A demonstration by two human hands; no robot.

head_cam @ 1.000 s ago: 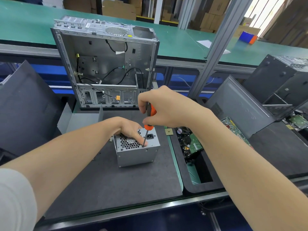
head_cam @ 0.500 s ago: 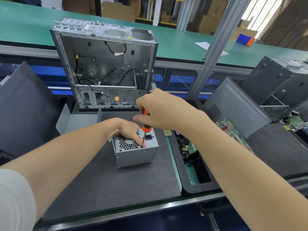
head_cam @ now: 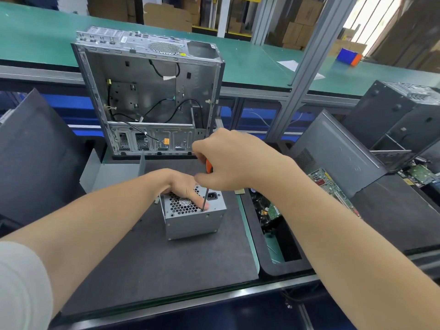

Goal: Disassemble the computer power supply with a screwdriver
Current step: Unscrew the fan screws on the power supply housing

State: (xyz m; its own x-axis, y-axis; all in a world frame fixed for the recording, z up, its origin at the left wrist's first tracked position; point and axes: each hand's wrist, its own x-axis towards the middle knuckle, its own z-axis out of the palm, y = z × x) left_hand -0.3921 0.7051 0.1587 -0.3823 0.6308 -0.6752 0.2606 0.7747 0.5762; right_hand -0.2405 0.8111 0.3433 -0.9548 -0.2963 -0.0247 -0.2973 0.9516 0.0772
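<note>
At bench centre, head view: I log the scene line by line.

Power supply: the grey metal power supply [head_cam: 194, 216] stands on the dark mat [head_cam: 152, 253], just in front of the open case. Its fan-grille face points up; a black power socket shows at the far right of that face.

Left hand: my left hand [head_cam: 184, 186] lies palm down on the grille face, fingers spread and pressing on it. One fingertip [head_cam: 205, 206] touches the screwdriver shaft near the tip.

Right hand: my right hand [head_cam: 232, 160] is curled around the screwdriver handle from above, fingers closed on it.

Screwdriver: the screwdriver [head_cam: 206, 186] has an orange handle, mostly hidden in the hand, and a dark shaft. It stands nearly upright, leaning slightly. Its tip meets the top face near the front edge, right of the grille. I cannot tell whether it sits in a screw head.

Open case: an emptied computer case [head_cam: 152, 91] stands upright behind the mat, its open side towards me, loose black cables inside.

Right bin: a dark bin [head_cam: 283, 267] just right of the mat holds circuit boards [head_cam: 331, 186] and other parts.

Side panels: a dark panel [head_cam: 35, 158] leans at far left; a grey panel [head_cam: 338, 153] leans at right, with further black cases [head_cam: 400, 115] beyond it.

Sleeve: a pale sleeve [head_cam: 21, 287] covers my left upper arm.
</note>
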